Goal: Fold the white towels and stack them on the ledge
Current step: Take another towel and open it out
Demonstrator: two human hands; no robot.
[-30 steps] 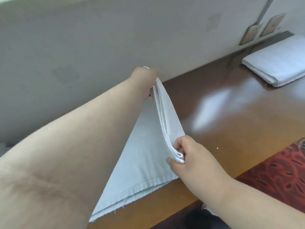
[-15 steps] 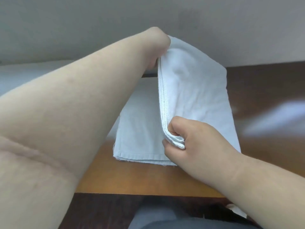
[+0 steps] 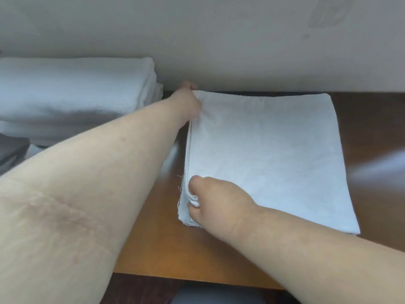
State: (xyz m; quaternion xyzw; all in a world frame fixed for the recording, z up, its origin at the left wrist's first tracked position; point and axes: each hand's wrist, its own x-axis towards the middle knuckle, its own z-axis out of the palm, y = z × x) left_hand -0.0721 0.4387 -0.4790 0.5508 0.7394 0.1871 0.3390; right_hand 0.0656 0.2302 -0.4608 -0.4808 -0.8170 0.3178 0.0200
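Observation:
A white towel lies folded flat on the brown wooden ledge, its far edge close to the wall. My left hand pinches the towel's far left corner by the wall. At the near left corner my right hand grips the stacked layers, thumb on top and fingers curled under the edge. A stack of folded white towels sits at the left, beside my left forearm.
A grey wall runs along the back of the ledge. Bare glossy wood shows to the right of the towel. The ledge's front edge is near me, with dark floor below it.
The raised half of the towel has come down flat onto the lower half. Both hands have sunk to the ledge with the left corners. The view has turned left, showing the towel stack.

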